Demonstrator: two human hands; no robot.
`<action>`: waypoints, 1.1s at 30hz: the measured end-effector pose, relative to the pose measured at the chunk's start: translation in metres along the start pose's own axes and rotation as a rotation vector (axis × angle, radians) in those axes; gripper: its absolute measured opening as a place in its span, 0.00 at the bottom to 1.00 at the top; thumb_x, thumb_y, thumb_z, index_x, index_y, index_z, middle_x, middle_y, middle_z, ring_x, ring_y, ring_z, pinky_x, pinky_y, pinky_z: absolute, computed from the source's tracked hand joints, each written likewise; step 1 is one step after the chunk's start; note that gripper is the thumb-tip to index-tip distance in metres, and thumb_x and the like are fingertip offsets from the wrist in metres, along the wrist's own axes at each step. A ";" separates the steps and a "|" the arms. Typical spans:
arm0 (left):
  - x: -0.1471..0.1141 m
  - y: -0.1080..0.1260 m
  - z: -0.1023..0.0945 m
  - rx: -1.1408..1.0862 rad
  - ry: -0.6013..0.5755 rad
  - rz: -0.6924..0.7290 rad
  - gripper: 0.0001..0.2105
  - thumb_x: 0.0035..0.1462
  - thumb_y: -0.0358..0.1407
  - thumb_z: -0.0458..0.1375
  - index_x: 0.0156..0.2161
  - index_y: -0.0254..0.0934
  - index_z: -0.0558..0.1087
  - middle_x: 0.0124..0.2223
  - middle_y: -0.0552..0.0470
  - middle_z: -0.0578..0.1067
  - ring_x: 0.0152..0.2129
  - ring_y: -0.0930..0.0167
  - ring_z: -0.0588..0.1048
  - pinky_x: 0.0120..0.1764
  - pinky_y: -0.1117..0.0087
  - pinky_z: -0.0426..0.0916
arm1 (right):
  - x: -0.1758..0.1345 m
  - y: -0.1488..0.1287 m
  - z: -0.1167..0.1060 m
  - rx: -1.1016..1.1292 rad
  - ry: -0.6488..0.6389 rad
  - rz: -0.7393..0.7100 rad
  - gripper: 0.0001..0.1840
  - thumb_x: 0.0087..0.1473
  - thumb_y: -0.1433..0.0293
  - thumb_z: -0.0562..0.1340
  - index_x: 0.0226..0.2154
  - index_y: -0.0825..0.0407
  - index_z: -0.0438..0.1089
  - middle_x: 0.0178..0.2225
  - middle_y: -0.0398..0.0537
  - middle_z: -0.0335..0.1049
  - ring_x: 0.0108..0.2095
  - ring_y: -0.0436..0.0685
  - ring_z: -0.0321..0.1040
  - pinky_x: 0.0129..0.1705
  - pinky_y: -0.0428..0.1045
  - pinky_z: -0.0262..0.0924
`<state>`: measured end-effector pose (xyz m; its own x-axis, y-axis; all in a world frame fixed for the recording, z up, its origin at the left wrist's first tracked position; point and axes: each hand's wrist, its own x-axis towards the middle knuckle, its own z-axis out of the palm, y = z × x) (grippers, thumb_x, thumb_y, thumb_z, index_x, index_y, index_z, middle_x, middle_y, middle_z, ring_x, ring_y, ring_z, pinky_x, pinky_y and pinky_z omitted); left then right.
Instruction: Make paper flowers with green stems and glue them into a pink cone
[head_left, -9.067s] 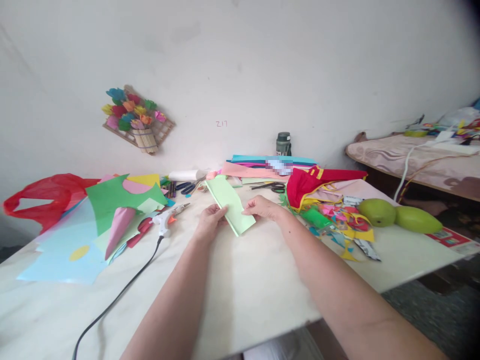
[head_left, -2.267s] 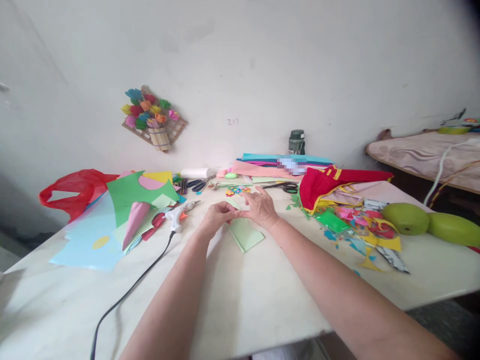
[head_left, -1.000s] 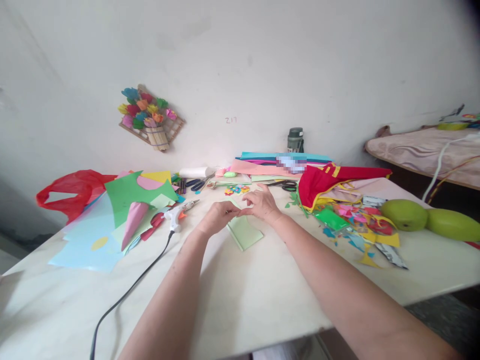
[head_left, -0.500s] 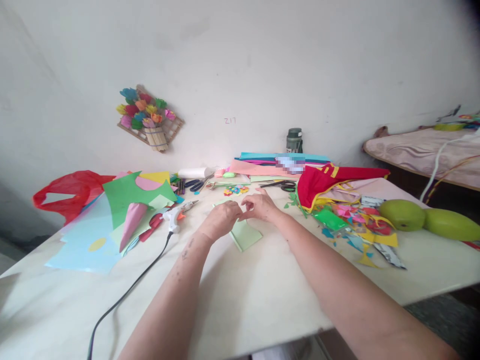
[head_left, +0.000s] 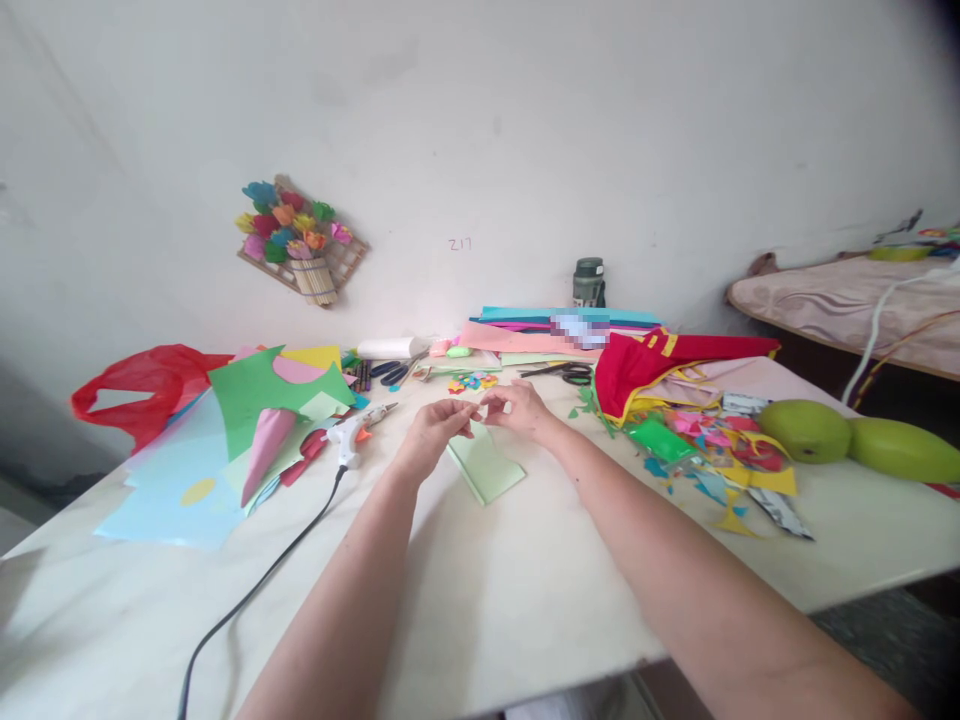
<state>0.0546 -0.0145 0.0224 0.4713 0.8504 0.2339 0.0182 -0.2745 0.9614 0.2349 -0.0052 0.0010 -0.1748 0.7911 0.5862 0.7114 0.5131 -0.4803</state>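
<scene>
My left hand (head_left: 442, 425) and my right hand (head_left: 516, 408) meet fingertip to fingertip over the middle of the table. Both are pinched closed, and whatever sits between the fingertips is too small to make out. Just below them a folded pale green paper (head_left: 491, 470) lies on the table, its upper part behind my fingers. Beyond my hands is a small cluster of colourful paper pieces (head_left: 472, 381). A white glue gun (head_left: 345, 438) with a black cord lies to the left of my left hand.
Coloured paper sheets (head_left: 172, 490), a pink paper cone (head_left: 268, 445) and a red plastic bag (head_left: 150, 385) lie at left. Scissors (head_left: 577, 373) and stacked sheets (head_left: 517, 335) are at the back. Paper scraps (head_left: 724, 450), red cloth (head_left: 630, 375) and green fruits (head_left: 806, 430) lie at right.
My left hand has turned and drawn slightly back, its fingers now reaching toward the right fingertips. More of the green paper shows. My right hand has hardly moved.
</scene>
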 end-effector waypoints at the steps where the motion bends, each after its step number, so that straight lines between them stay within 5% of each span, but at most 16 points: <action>1: 0.000 -0.001 0.000 -0.033 -0.013 -0.009 0.12 0.47 0.42 0.58 0.31 0.33 0.73 0.28 0.51 0.72 0.23 0.76 0.67 0.30 0.73 0.62 | 0.001 0.002 0.000 0.023 0.012 0.013 0.05 0.39 0.70 0.66 0.25 0.50 0.71 0.22 0.39 0.72 0.26 0.50 0.68 0.43 0.51 0.54; 8: -0.015 0.026 0.037 -0.085 -0.316 -0.004 0.09 0.44 0.39 0.60 0.26 0.33 0.74 0.31 0.47 0.74 0.27 0.71 0.70 0.34 0.69 0.64 | -0.002 0.008 -0.001 0.199 0.064 0.163 0.09 0.44 0.67 0.60 0.18 0.53 0.71 0.20 0.42 0.71 0.24 0.50 0.66 0.28 0.44 0.56; 10: -0.021 0.042 0.051 -0.026 -0.635 -0.006 0.09 0.42 0.36 0.61 0.32 0.35 0.76 0.38 0.47 0.75 0.36 0.67 0.71 0.38 0.68 0.64 | -0.005 0.008 -0.003 0.155 0.056 0.224 0.13 0.47 0.65 0.58 0.18 0.53 0.70 0.20 0.42 0.71 0.23 0.49 0.64 0.27 0.44 0.55; 12: -0.023 0.052 0.057 0.059 -0.892 -0.036 0.21 0.36 0.32 0.65 0.42 0.40 0.73 0.42 0.49 0.74 0.38 0.65 0.70 0.38 0.69 0.64 | -0.008 0.006 -0.005 0.079 0.031 0.256 0.13 0.48 0.64 0.56 0.20 0.53 0.71 0.21 0.42 0.71 0.23 0.49 0.64 0.27 0.44 0.55; 14: -0.020 0.051 0.051 0.070 -0.797 -0.049 0.18 0.40 0.34 0.62 0.42 0.39 0.73 0.42 0.49 0.74 0.35 0.69 0.71 0.35 0.71 0.64 | -0.009 0.004 -0.006 -0.012 -0.009 0.281 0.11 0.47 0.65 0.56 0.24 0.51 0.72 0.23 0.41 0.72 0.26 0.49 0.65 0.29 0.44 0.55; 16: -0.012 0.039 0.034 0.024 -0.416 -0.021 0.10 0.45 0.39 0.58 0.31 0.34 0.73 0.34 0.47 0.75 0.27 0.73 0.70 0.31 0.73 0.63 | -0.009 0.001 -0.006 -0.117 -0.054 0.315 0.10 0.47 0.64 0.57 0.27 0.49 0.73 0.27 0.41 0.73 0.29 0.51 0.66 0.32 0.44 0.55; 19: -0.002 0.014 0.004 -0.020 0.192 -0.075 0.14 0.44 0.44 0.58 0.24 0.33 0.67 0.24 0.52 0.71 0.18 0.78 0.65 0.24 0.76 0.60 | -0.008 -0.004 -0.002 -0.265 -0.114 0.375 0.12 0.48 0.60 0.56 0.29 0.47 0.73 0.31 0.43 0.73 0.33 0.52 0.67 0.33 0.45 0.54; 22: 0.002 -0.002 -0.014 -0.059 0.395 -0.170 0.17 0.43 0.48 0.57 0.23 0.33 0.64 0.23 0.52 0.70 0.18 0.77 0.65 0.23 0.76 0.61 | -0.006 -0.009 0.004 -0.354 -0.167 0.385 0.14 0.49 0.58 0.56 0.30 0.47 0.72 0.34 0.45 0.73 0.35 0.53 0.67 0.35 0.46 0.54; 27: -0.006 0.007 -0.004 -0.029 0.315 -0.152 0.19 0.46 0.48 0.54 0.17 0.34 0.62 0.17 0.54 0.66 0.14 0.78 0.62 0.20 0.76 0.58 | -0.005 -0.013 0.008 -0.398 -0.175 0.325 0.14 0.50 0.59 0.55 0.31 0.49 0.71 0.39 0.47 0.70 0.37 0.54 0.65 0.41 0.49 0.51; 29: -0.011 0.018 0.006 0.029 0.074 -0.108 0.22 0.47 0.51 0.52 0.14 0.34 0.61 0.14 0.53 0.64 0.13 0.78 0.62 0.20 0.76 0.58 | -0.006 -0.012 0.005 -0.396 -0.165 0.357 0.13 0.51 0.61 0.54 0.31 0.50 0.71 0.38 0.46 0.70 0.38 0.54 0.65 0.42 0.49 0.51; 31: -0.014 0.029 0.011 0.020 -0.311 -0.185 0.23 0.44 0.54 0.53 0.18 0.34 0.67 0.18 0.48 0.69 0.18 0.72 0.68 0.22 0.73 0.62 | -0.007 -0.010 0.001 -0.390 -0.170 0.396 0.13 0.52 0.62 0.53 0.31 0.50 0.70 0.38 0.46 0.70 0.38 0.54 0.65 0.42 0.49 0.50; 33: -0.013 0.036 0.009 -0.058 -0.383 -0.191 0.28 0.43 0.61 0.47 0.21 0.34 0.68 0.21 0.45 0.72 0.23 0.68 0.72 0.23 0.71 0.64 | -0.007 -0.008 -0.001 -0.387 -0.180 0.417 0.14 0.52 0.62 0.52 0.32 0.50 0.70 0.39 0.46 0.69 0.38 0.54 0.65 0.41 0.49 0.50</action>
<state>0.0576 -0.0391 0.0523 0.7576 0.6526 -0.0092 0.0922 -0.0931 0.9914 0.2318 -0.0152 0.0014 0.0838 0.9611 0.2633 0.9353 0.0153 -0.3535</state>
